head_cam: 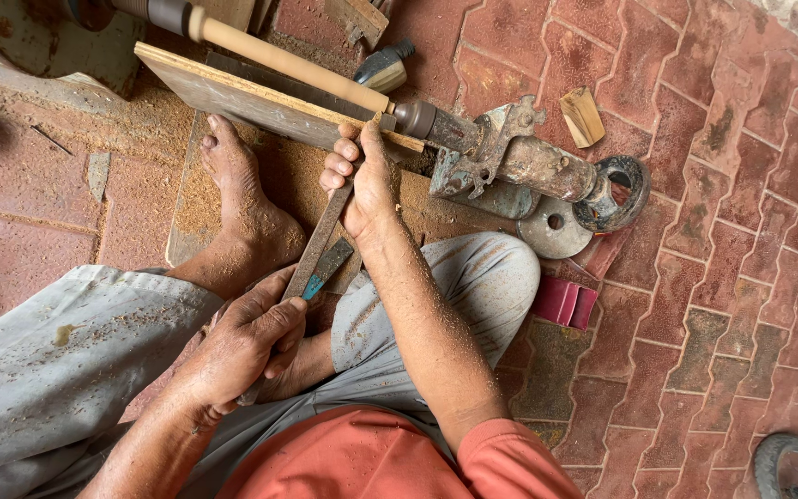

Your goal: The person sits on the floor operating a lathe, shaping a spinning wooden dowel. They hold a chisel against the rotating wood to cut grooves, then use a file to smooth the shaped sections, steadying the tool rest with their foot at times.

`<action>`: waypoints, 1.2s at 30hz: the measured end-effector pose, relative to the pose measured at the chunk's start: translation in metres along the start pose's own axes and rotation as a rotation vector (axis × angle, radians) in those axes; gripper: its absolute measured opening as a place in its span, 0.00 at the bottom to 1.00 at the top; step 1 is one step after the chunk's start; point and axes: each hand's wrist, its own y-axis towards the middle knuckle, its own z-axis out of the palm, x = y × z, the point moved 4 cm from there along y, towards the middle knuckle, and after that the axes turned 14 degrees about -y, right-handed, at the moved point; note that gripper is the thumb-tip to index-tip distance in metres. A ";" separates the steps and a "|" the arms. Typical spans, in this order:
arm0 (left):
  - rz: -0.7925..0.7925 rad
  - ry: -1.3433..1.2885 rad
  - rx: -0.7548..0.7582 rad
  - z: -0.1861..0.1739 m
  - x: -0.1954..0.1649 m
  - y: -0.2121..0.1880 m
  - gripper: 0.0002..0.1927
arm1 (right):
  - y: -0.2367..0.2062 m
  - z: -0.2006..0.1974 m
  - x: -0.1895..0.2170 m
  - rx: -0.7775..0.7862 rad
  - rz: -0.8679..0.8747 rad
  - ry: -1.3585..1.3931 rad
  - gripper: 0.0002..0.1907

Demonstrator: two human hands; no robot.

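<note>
Head view: my two hands hold a long turning chisel (318, 242) to a wooden spindle (284, 61) on a floor lathe.
Left hand (247, 342) clenched around the handle end; right hand (362, 176) pinches the blade against the tool-rest board (233, 97), steadying its tip.

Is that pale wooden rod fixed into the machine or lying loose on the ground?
Fixed in. The wooden rod hangs above the floor, its near end meeting the rusty metal holder; its far end enters a dark fitting.
</note>
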 end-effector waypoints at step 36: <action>0.096 -0.241 0.068 0.028 0.052 0.000 0.26 | -0.022 -0.007 0.009 0.027 0.059 -0.046 0.21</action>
